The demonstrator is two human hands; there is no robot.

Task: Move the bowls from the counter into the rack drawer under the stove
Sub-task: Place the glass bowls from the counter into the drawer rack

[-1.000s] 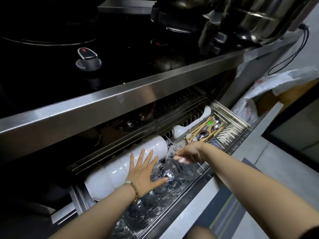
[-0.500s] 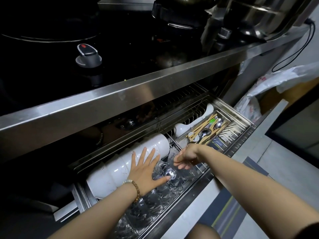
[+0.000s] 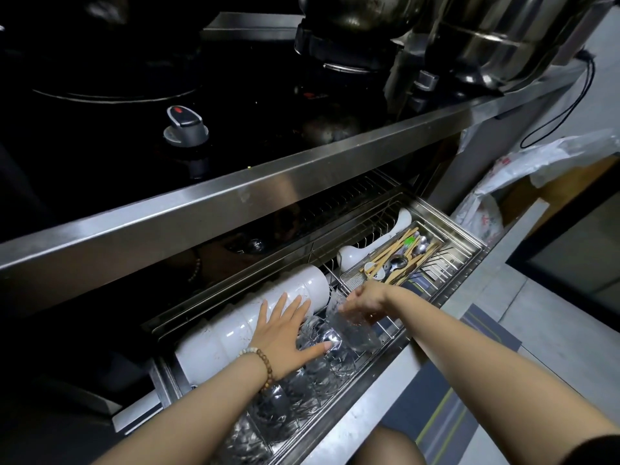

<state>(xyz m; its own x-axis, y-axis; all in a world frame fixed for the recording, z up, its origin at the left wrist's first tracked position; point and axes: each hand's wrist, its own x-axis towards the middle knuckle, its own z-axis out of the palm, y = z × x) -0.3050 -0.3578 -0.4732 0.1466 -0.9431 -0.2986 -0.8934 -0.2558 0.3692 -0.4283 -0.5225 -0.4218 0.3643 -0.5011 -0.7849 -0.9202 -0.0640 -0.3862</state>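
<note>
The steel rack drawer [image 3: 466,263] stands pulled out under the stove. A row of white bowls [image 3: 235,327] lies on edge along its back. In front of them runs a row of clear glass bowls [image 3: 288,397]. My left hand [image 3: 285,333] rests flat with spread fingers on the glass row, its fingertips reaching the white bowls. My right hand [image 3: 364,298] holds the rim of the rightmost glass bowl [image 3: 355,333], which stands tilted at the end of the row.
A cutlery tray [image 3: 399,260] with chopsticks and spoons fills the drawer's right part, a white ladle [image 3: 369,246] behind it. Above, the black stove has a knob [image 3: 185,127] and steel pots [image 3: 503,38]. A plastic bag [image 3: 523,172] and a floor mat [image 3: 483,333] lie at the right.
My right hand has lowered the glass bowl into the end of the row. My left hand has stayed on the glass bowls.
</note>
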